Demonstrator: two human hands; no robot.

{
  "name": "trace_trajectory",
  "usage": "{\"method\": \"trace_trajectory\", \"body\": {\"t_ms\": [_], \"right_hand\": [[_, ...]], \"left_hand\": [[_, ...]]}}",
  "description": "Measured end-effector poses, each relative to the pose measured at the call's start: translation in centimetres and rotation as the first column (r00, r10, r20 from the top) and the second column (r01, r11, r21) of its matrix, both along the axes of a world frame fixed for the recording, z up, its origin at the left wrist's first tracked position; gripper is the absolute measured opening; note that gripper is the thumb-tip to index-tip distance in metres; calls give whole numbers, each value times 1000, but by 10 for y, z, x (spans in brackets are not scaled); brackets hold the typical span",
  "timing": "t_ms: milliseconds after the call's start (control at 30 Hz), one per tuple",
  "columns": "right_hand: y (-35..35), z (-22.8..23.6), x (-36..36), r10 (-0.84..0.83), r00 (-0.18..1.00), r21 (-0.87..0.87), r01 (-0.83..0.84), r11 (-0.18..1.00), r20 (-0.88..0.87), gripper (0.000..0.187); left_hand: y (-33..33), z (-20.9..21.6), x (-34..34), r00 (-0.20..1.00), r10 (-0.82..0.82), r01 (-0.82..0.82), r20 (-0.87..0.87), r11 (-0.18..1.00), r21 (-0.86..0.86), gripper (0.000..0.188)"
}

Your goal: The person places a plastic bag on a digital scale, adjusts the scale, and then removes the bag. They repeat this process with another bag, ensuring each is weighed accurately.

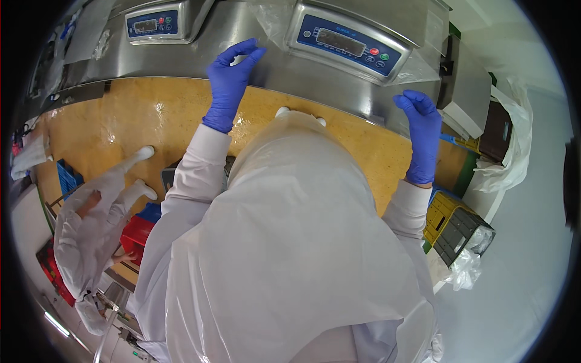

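My left hand (pixel 233 78), in a blue glove, is raised over the near edge of the steel table (pixel 236 24). Its thumb and finger curve toward each other, tips close together as in a pinch; I cannot make out anything between them. To its right is a scale (pixel 342 45) with a blue panel and a steel platform. My right hand (pixel 419 118), gloved alike, hovers beyond the table edge at the right, fingers curled in toward the thumb. Whatever it may hold is too small to see. Clear plastic film (pixel 420 66) lies by the scale, close to this hand.
A second scale (pixel 156 25) stands at the left. Yellow and grey crates (pixel 451 227) are stacked at my right, beside a grey metal box (pixel 469 91) and a white plastic bag (pixel 505 145). Behind me on the left, a person in white (pixel 91 236) is by a red bin (pixel 136 236).
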State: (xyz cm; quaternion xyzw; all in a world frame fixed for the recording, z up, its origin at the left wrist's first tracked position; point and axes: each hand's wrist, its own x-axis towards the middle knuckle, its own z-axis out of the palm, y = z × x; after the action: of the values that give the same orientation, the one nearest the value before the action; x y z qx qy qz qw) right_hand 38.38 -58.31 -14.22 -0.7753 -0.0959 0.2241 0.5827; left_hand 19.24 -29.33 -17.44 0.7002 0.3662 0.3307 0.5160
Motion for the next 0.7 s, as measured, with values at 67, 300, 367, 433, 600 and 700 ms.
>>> {"method": "trace_trajectory", "body": {"t_ms": [67, 300, 367, 433, 600, 700], "right_hand": [[-1, -14, 4, -18, 1000, 21, 17, 1000, 26, 17], [-5, -48, 17, -68, 995, 76, 62, 995, 79, 14], [-6, -54, 19, -47, 988, 43, 41, 998, 146, 14], [-7, -57, 20, -45, 985, 30, 41, 999, 168, 15], [-6, -57, 22, -68, 983, -3, 70, 998, 171, 16], [-4, -57, 23, -79, 983, -36, 86, 996, 168, 16]], "left_hand": [[-2, -9, 3, 1000, 20, -20, 12, 999, -39, 27], [-3, -27, 14, 997, 44, -38, -61, 994, 101, 26], [-3, -30, 16, 995, 56, -45, -85, 991, 126, 25], [-3, -34, 18, 993, 61, -44, -99, 985, 166, 24], [-1, -41, 22, 987, 73, -32, -145, 964, 265, 23], [0, -43, 24, 967, 121, -13, -225, 902, 431, 22]]}}
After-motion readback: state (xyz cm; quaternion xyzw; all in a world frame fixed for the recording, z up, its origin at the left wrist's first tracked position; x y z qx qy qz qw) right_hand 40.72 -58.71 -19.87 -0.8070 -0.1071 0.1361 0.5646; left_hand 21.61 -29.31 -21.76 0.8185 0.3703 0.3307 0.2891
